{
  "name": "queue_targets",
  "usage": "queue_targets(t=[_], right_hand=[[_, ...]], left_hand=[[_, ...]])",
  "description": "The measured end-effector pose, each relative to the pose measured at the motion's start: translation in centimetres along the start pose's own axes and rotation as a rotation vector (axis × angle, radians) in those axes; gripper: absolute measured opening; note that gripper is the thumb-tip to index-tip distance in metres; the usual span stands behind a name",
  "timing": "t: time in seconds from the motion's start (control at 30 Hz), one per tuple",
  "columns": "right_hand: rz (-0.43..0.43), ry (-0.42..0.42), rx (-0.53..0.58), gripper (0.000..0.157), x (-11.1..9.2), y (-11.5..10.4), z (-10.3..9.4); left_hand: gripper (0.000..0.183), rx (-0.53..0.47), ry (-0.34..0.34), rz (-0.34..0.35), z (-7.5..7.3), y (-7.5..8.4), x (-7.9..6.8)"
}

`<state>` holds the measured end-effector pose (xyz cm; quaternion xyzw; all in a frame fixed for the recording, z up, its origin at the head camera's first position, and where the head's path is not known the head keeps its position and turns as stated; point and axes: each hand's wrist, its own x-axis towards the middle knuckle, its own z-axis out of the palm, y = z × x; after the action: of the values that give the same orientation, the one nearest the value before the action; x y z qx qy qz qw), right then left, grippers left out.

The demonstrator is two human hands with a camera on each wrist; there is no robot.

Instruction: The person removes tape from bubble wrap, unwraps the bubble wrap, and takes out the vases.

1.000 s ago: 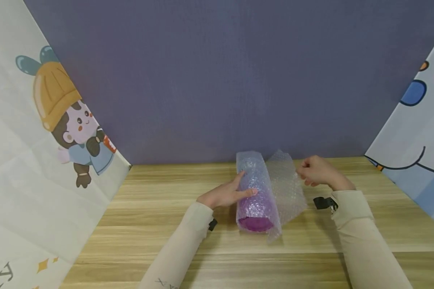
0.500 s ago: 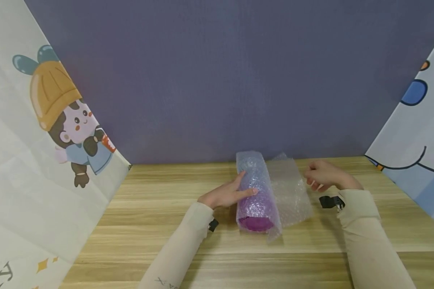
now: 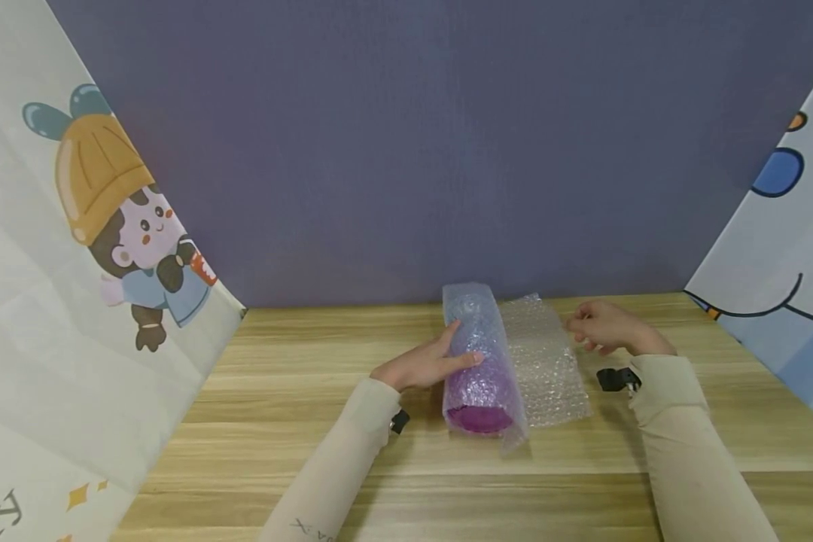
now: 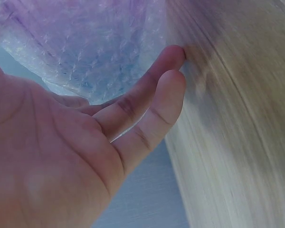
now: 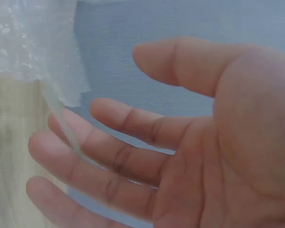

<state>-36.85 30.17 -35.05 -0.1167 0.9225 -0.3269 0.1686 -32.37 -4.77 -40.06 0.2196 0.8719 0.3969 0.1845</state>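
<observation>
A purple cylinder-shaped thing (image 3: 481,419), its near round end showing, lies on the table wrapped in bubble wrap (image 3: 476,331). From its left side my left hand (image 3: 423,365) rests on the roll, thumb and index finger extended over the wrap. The left wrist view shows the other fingers relaxed beside the roll (image 4: 99,47). To the right, a loose flap of bubble wrap (image 3: 545,361) spreads toward my right hand (image 3: 606,327). In the right wrist view that hand's fingers are loosely bent, the thumb apart. A thin translucent strip (image 5: 61,121) runs from the flap's edge across the fingers.
The wood-grain table (image 3: 312,421) meets a dark blue-grey back panel (image 3: 352,150) just behind the roll. White side panels with cartoon prints stand at left (image 3: 27,301) and right (image 3: 738,256).
The flap has come down flatter and spread rightward. My right hand moved slightly right, then a little back left. My left hand stays on the roll.
</observation>
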Motion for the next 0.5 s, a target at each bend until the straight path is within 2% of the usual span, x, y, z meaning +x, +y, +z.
queue_targets(t=[0.1,0.27,0.5], right_hand=[[0.004,0.004,0.02,0.039,0.0,0.2,0.7],[-0.014,0.019,0.057,0.024,0.2,0.6,2.0],[-0.048,0.078,-0.015,0.019,0.2,0.8,3.5]], left_hand=[[0.106,0.001,-0.008,0.0,0.0,-0.2,-0.2],[0.107,0.004,-0.017,0.004,0.1,-0.4,-0.7],[0.105,0.016,-0.017,0.012,0.3,-0.5,-1.3]])
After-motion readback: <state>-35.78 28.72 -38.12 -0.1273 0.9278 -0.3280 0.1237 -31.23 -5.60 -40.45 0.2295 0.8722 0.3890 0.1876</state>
